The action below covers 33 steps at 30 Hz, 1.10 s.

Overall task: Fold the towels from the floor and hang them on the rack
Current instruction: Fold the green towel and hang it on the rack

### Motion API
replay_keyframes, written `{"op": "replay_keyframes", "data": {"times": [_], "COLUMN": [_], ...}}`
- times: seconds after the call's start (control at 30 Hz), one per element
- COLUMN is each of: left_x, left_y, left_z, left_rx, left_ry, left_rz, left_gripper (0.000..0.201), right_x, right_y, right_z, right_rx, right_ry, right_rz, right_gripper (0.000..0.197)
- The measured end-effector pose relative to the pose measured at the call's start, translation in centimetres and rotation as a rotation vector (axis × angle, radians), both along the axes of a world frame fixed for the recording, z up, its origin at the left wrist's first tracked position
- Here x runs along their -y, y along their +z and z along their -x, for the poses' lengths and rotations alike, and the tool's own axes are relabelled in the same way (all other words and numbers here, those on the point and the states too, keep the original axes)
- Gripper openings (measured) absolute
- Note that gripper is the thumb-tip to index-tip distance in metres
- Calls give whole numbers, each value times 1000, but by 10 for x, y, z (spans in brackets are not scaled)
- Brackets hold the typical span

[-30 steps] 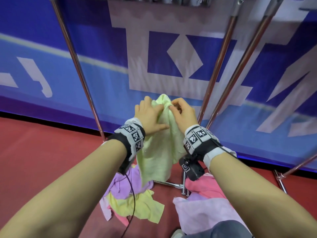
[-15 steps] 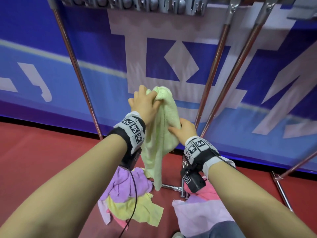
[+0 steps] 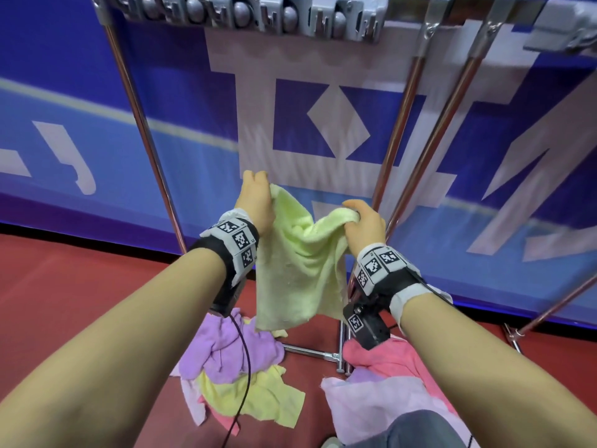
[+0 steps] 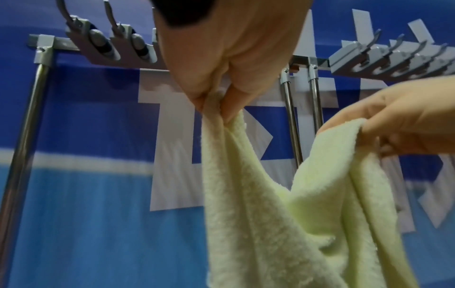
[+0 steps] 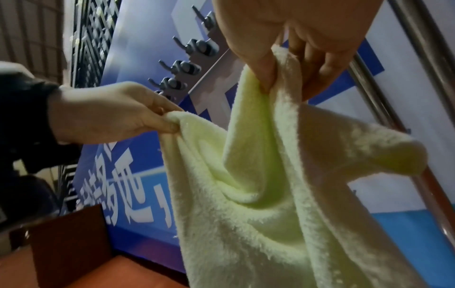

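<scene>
A pale green towel (image 3: 297, 266) hangs in the air between both hands, in front of the rack. My left hand (image 3: 255, 198) pinches its upper left corner, thumb against fingers (image 4: 216, 101). My right hand (image 3: 365, 221) pinches the top edge further right and slightly lower (image 5: 270, 81). The cloth sags between the two grips and drapes down (image 4: 270, 214). The rack's top bar with grey hooks (image 3: 252, 14) runs overhead, on chrome uprights (image 3: 145, 137). More towels lie on the red floor: a purple and yellow heap (image 3: 232, 367) and a pink and lilac heap (image 3: 387, 376).
A blue and white banner (image 3: 323, 124) stands right behind the rack. Slanted chrome poles (image 3: 420, 140) cross to the right of my hands. The rack's foot bar (image 3: 310, 350) lies on the floor between the two towel heaps. A dark cable (image 3: 245, 367) hangs from my left wrist.
My hands have moved apart: the left rose and went left with its corner, the right slid right along the edge. The bunched towel has spread wider between them.
</scene>
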State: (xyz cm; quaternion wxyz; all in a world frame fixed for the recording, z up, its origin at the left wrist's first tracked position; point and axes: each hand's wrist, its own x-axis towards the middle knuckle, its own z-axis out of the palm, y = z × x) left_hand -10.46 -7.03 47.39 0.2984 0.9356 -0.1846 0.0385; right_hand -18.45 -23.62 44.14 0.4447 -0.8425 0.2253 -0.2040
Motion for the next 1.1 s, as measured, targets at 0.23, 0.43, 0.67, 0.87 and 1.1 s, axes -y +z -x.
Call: {"op": "replay_keyframes", "data": {"times": [0.23, 0.43, 0.67, 0.87, 1.1], "left_x": [-9, -7, -4, -11, -1], "left_y": [-2, -7, -1, -3, -9], "left_z": [10, 9, -1, -5, 0], "left_rx": [137, 22, 0, 43, 116], "left_ry": [96, 181, 271, 293, 43], "left_rz": [-186, 215, 510, 441, 426], "left_gripper": [33, 33, 12, 13, 26], "right_x": [8, 9, 13, 14, -1], "right_y": [4, 7, 16, 17, 19], "right_z": [2, 1, 0, -9, -6], "right_rx": [-102, -21, 148, 70, 105], "right_ry": [-109, -147, -158, -59, 25], "right_rz": [103, -42, -132, -119, 125], "right_gripper": [21, 30, 12, 35, 31]}}
